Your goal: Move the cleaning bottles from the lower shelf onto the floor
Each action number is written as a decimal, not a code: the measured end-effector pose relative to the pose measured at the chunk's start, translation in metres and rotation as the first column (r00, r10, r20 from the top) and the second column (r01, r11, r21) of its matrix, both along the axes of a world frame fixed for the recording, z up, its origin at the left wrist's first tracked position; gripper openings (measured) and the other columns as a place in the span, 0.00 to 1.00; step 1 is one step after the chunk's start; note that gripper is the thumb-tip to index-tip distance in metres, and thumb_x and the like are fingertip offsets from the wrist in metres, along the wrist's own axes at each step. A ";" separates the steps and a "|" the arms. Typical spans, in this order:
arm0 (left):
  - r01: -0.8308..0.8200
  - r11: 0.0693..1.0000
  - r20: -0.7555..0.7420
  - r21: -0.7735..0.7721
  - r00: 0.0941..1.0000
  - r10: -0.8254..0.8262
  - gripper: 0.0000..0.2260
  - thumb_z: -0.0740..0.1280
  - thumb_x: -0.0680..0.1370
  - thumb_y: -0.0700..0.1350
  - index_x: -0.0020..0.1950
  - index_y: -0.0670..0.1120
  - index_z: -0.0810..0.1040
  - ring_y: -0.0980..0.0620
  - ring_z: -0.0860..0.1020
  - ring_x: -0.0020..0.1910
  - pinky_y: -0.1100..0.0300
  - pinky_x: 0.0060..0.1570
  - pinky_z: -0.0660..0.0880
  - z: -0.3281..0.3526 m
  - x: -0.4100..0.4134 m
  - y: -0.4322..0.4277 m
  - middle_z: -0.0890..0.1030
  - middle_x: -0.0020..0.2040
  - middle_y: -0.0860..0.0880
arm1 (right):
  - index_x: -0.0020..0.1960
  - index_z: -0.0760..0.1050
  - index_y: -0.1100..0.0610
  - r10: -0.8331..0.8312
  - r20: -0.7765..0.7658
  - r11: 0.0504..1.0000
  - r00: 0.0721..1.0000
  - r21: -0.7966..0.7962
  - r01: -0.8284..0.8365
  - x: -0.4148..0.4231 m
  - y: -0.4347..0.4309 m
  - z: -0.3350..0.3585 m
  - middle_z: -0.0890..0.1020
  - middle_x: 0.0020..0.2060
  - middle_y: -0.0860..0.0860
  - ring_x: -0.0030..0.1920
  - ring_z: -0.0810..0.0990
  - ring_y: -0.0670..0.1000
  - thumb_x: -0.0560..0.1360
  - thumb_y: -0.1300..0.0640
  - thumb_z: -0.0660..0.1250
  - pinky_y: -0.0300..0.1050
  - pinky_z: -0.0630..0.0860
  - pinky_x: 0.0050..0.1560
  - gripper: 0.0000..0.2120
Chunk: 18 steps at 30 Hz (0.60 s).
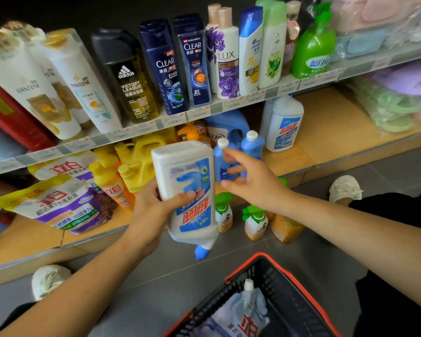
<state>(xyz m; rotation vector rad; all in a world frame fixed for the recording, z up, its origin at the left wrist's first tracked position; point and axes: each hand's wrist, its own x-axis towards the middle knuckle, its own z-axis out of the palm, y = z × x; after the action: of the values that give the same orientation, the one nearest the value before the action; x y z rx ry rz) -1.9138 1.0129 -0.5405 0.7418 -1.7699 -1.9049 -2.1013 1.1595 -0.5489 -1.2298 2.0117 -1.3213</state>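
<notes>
My left hand [153, 210] grips a white toilet-cleaner bottle [187, 186] with a blue label, held upside down above the floor, its blue cap [201, 252] pointing down. My right hand [250, 181] reaches with spread fingers to two small blue bottles with white caps [252, 144] on the lower shelf [326, 132], its fingertips at the left one. A second white cleaner bottle [284, 125] stands on the same shelf to the right. On the grey floor stand two green-capped spray bottles [254, 222] and an orange refill pack [286, 228].
Yellow detergent jugs [136, 156], a large blue jug [226, 122] and purple-white refill bags [66, 205] crowd the lower shelf's left. Shampoo bottles line the upper shelf [170, 69]. A black basket with an orange rim [265, 295] holding a pouch sits at the floor's front. White shoes [344, 188] flank it.
</notes>
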 end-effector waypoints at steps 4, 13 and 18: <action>-0.019 0.973 -0.135 0.230 0.990 0.051 0.19 0.74 0.72 0.40 0.64 0.45 0.80 0.41 0.84 0.57 0.49 0.46 0.83 0.005 0.004 -0.003 0.84 0.60 0.43 | 0.66 0.74 0.55 0.189 0.386 0.926 0.903 0.236 -0.295 0.018 0.007 -0.033 0.82 0.60 0.54 0.59 0.82 0.55 0.71 0.61 0.78 0.54 0.79 0.61 0.26; -0.134 0.955 0.113 0.266 0.988 0.107 0.23 0.74 0.71 0.53 0.64 0.49 0.78 0.47 0.85 0.55 0.44 0.56 0.82 -0.006 0.038 -0.031 0.86 0.57 0.48 | 0.64 0.76 0.53 0.189 0.489 0.973 0.852 0.022 -0.228 0.031 0.009 -0.039 0.86 0.45 0.56 0.41 0.85 0.57 0.75 0.59 0.75 0.52 0.82 0.41 0.20; -0.163 0.914 0.513 0.371 0.857 -0.056 0.18 0.74 0.76 0.50 0.61 0.42 0.80 0.45 0.83 0.48 0.52 0.52 0.80 -0.053 0.058 -0.021 0.83 0.54 0.43 | 0.60 0.77 0.43 0.216 0.085 0.963 0.973 0.144 -0.226 0.011 0.008 -0.018 0.84 0.43 0.43 0.34 0.83 0.48 0.72 0.48 0.75 0.47 0.82 0.33 0.17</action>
<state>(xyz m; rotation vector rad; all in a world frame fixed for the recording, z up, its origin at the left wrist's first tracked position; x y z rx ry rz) -1.8561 0.9921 -0.5937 1.5649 -1.6052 -2.2042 -2.0902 1.1677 -0.5666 -1.2772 1.8296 -1.0678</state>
